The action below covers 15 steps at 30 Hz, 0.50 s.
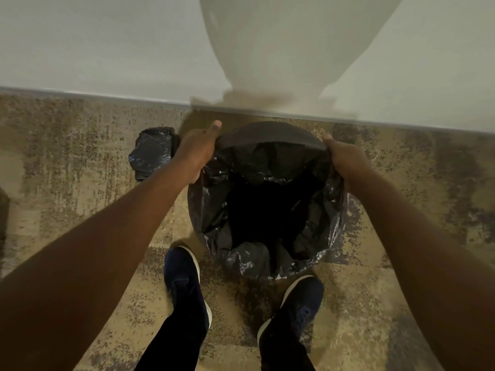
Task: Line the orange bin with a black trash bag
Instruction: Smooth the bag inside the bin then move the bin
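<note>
A black trash bag (267,199) hangs open over a round bin on the carpet, right against the wall. The bag covers the bin all round, so no orange shows. My left hand (195,153) grips the bag's edge at the far left of the rim. My right hand (345,159) grips the edge at the far right. Between the two hands the bag's far edge is stretched taut across the back of the rim. The inside of the bag is dark and crumpled.
A second crumpled black bag (152,153) lies on the carpet left of the bin, near the baseboard (107,96). My two dark blue shoes (184,279) (300,303) stand just in front of the bin. The white wall (107,44) rises behind.
</note>
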Motion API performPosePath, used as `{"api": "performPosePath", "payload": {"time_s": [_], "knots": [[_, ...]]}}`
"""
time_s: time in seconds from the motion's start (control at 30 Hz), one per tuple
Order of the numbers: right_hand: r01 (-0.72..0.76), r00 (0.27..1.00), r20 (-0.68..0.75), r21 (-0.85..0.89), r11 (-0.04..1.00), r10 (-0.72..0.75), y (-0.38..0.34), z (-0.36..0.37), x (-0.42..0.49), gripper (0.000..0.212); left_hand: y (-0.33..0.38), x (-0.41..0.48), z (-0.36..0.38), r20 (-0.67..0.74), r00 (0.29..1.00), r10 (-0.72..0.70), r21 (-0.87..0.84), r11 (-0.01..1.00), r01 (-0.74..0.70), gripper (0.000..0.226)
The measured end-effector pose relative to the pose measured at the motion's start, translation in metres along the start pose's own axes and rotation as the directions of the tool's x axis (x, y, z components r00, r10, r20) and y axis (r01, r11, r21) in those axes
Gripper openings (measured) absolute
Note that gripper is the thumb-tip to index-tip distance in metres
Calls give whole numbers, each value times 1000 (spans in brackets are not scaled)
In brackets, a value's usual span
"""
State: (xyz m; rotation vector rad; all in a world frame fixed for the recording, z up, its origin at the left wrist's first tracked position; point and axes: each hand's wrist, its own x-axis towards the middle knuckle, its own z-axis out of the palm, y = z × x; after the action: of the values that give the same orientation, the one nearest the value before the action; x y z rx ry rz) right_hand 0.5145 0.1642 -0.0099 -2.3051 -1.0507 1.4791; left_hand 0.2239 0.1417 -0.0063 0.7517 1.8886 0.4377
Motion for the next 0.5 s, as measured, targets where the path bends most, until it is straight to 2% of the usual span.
{"api": "performPosePath", "payload": {"time_s": [0.07,0.17,0.23,0.3,0.37,0.43,0.5], "knots": [[74,986,-141,-102,992,-88,-1,-8,-1,50,-2,-4,-7,-94,994,55,5,998,-55,43],[151,928,-334,-69,986,-165,-4,-11,-37,51,-8,-24,-12,-263,950,165,44,986,-159,52],[162,923,-326,-158,974,-206,5,5,-65,48,-20,-40,-4,-276,935,220,104,975,-199,53],[182,925,-300,-188,965,-233,24,27,-82,45,-35,-52,10,-262,942,210,167,971,-170,59],[181,893,-365,-246,952,-264,36,39,-81,45,-47,-53,19,-295,927,232,206,963,-176,62],[133,910,-366,-185,974,-194,32,34,-73,52,-49,-47,18,-283,943,175,133,981,-142,62],[92,945,-311,-35,995,-99,25,24,-66,67,-48,-40,11,-181,983,30,-39,999,-38,74]]}}
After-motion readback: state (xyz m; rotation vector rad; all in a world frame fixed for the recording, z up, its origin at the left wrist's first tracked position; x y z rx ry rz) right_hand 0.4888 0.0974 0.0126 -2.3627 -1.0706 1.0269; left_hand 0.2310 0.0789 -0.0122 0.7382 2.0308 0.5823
